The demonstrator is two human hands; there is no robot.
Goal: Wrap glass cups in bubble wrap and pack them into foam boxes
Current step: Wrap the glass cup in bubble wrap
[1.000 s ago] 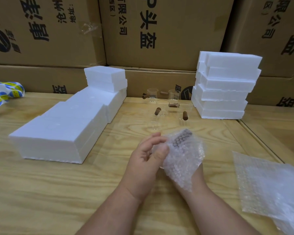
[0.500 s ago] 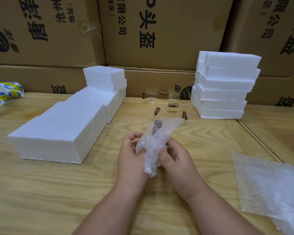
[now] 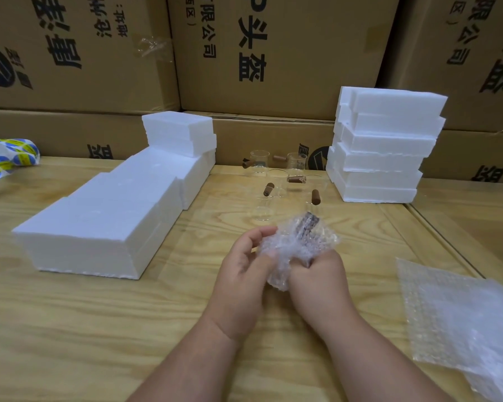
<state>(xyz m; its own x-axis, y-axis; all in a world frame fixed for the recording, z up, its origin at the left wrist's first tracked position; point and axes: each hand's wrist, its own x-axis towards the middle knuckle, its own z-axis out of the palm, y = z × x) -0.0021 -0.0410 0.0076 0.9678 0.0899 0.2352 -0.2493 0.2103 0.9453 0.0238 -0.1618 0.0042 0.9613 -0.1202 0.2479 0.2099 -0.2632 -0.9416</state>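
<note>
A glass cup with a brown handle, bundled in bubble wrap (image 3: 298,242), is held above the wooden table (image 3: 99,329) between both hands. My left hand (image 3: 241,274) grips the bundle's left side with curled fingers. My right hand (image 3: 320,274) grips its lower right side. The handle shows through the wrap at the top. Several bare glass cups (image 3: 276,181) with brown handles stand behind. Closed foam boxes (image 3: 105,219) lie in a long row on the left, with one more on top at the far end.
A stack of foam boxes (image 3: 386,146) rises at the back right. Loose bubble wrap sheets (image 3: 459,320) lie at the right front. A roll of blue and yellow stickers (image 3: 3,161) sits at the far left. Cardboard cartons (image 3: 273,53) wall off the back.
The bundle has been turned and squeezed tighter between the hands. My right hand came from under the wrap to grip its lower right side; my left hand stays on the left.
</note>
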